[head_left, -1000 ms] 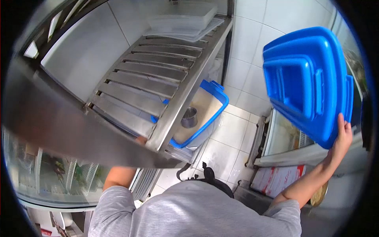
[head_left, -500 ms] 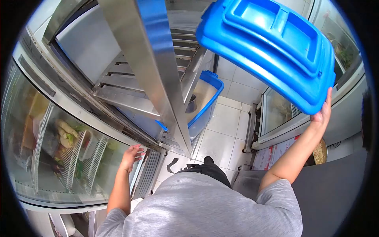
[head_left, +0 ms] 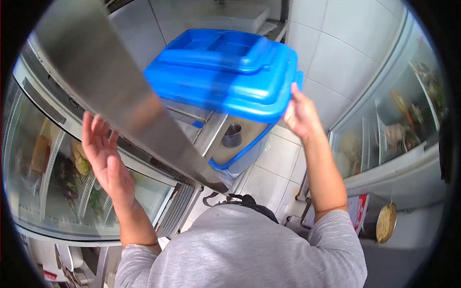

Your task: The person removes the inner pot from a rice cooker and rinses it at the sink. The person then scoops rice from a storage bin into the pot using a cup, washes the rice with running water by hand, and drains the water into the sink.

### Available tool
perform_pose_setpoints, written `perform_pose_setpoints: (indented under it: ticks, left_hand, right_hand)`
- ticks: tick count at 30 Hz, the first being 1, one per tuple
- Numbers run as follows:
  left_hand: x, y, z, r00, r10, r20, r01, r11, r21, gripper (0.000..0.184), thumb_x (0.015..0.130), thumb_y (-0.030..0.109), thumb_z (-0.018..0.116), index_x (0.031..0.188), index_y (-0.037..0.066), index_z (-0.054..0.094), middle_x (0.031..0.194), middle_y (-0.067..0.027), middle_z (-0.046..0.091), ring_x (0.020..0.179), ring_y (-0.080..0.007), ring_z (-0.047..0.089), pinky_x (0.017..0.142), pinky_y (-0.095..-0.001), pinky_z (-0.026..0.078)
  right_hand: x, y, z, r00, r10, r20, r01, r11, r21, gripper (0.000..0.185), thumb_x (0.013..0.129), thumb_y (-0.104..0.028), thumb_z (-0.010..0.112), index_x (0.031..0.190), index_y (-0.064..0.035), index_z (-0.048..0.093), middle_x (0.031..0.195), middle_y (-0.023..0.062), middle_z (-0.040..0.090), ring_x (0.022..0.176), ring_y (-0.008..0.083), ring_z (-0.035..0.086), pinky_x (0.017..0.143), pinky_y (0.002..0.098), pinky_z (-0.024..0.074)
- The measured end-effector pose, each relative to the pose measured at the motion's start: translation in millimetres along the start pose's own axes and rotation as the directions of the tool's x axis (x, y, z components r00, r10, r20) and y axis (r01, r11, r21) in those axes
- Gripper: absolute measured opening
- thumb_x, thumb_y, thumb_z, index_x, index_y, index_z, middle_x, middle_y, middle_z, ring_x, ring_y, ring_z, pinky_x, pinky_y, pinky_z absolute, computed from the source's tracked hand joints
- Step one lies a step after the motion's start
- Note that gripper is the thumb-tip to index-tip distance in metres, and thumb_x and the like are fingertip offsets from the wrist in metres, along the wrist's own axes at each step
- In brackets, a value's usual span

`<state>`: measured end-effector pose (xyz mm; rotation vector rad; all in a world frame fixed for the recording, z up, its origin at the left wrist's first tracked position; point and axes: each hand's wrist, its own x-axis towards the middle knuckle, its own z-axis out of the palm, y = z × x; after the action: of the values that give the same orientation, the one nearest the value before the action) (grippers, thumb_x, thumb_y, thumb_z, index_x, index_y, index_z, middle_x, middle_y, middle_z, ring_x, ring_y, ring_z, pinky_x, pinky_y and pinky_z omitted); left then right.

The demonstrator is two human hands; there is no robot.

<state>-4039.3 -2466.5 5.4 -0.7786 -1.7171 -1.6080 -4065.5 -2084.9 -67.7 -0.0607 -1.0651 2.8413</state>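
Observation:
A blue plastic lid (head_left: 254, 89) with raised, recessed panels is gripped at its right edge by my right hand (head_left: 301, 114). It hangs tilted above a bin with a blue rim (head_left: 245, 152) and covers part of its opening. Inside the bin, a metal cup (head_left: 232, 136) rests on pale, grainy contents (head_left: 228, 152). My left hand (head_left: 106, 161) is raised with its fingers apart, holding nothing. It is nearest the steel post (head_left: 120, 91), in front of the left glass door.
A glass-door fridge (head_left: 57, 177) with food on wire racks stands at left, another glass door (head_left: 398, 115) at right. A metal pot (head_left: 382, 225) with pale strips sits at lower right. White tiles (head_left: 276, 156) cover the floor.
The lid has swung left and down from the upper right to over the bin, carried by my right hand. My left hand has risen and moved left toward the steel post.

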Motion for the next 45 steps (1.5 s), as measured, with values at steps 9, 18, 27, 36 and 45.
perform_pose_setpoints:
  ticks: [9, 18, 27, 36, 45]
  left_hand:
    - [-5, 14, 63, 0.969, -0.247, 0.014, 0.247, 0.96, -0.132, 0.078, 0.078, 0.061, 0.059, 0.12, -0.003, 0.048, 0.111, -0.0178, 0.058, 0.097, -0.026, 0.059, 0.082, -0.0339, 0.048]
    - [-20, 4, 80, 0.937, -0.138, -0.32, 0.062, 0.97, -0.235, 0.05, 0.093, 0.049, 0.045, 0.113, 0.003, 0.051, 0.107, -0.0072, 0.059, 0.098, -0.0168, 0.057, 0.085, -0.0313, 0.045]
    - [-11, 13, 103, 0.815, -0.023, -0.579, 0.027, 1.0, -0.001, 0.045, 0.092, 0.049, 0.048, 0.105, 0.007, 0.057, 0.088, -0.0031, 0.059, 0.075, -0.013, 0.055, 0.063, -0.0252, 0.044]
    - [-17, 20, 89, 0.858, -0.14, -0.494, 0.146, 0.989, -0.027, 0.061, 0.087, 0.059, 0.049, 0.107, 0.001, 0.055, 0.084, -0.0036, 0.05, 0.072, -0.0132, 0.042, 0.062, -0.0246, 0.034]
    - [-12, 22, 105, 0.856, -0.148, -0.496, 0.23, 0.967, 0.107, 0.069, 0.086, 0.064, 0.045, 0.107, -0.001, 0.054, 0.074, 0.0, 0.039, 0.063, -0.0103, 0.032, 0.056, -0.0238, 0.025]
  right_hand:
    - [79, 55, -115, 0.535, 0.774, 0.339, -0.411, 0.589, -0.695, 0.056, 0.096, -0.043, 0.049, 0.118, 0.0077, 0.05, 0.103, 0.0247, 0.064, 0.088, 0.0309, 0.066, 0.07, 0.0366, 0.0548]
    - [150, 268, -210, 0.732, 0.47, -0.493, -0.681, 0.517, -0.519, 0.055, 0.091, -0.046, 0.055, 0.124, -0.0032, 0.049, 0.115, 0.0212, 0.056, 0.094, 0.04, 0.06, 0.069, 0.0476, 0.0555]
    - [210, 335, -246, 0.643, 0.367, -0.672, -0.764, 0.371, -0.528, 0.06, 0.072, -0.022, 0.07, 0.12, 0.0071, 0.048, 0.114, 0.0254, 0.054, 0.096, 0.038, 0.059, 0.074, 0.053, 0.0506]
    - [252, 330, -269, 0.664, 0.714, -0.221, -0.656, 0.416, -0.63, 0.055, 0.063, -0.033, 0.079, 0.109, -0.0087, 0.061, 0.111, 0.0118, 0.057, 0.097, 0.0287, 0.055, 0.076, 0.0508, 0.0462]
    - [336, 210, -252, 0.469, 0.331, 0.819, 0.617, 0.54, -0.572, 0.044, 0.073, -0.028, 0.069, 0.112, -0.0082, 0.06, 0.115, 0.0147, 0.06, 0.11, 0.0283, 0.055, 0.097, 0.0438, 0.0407]
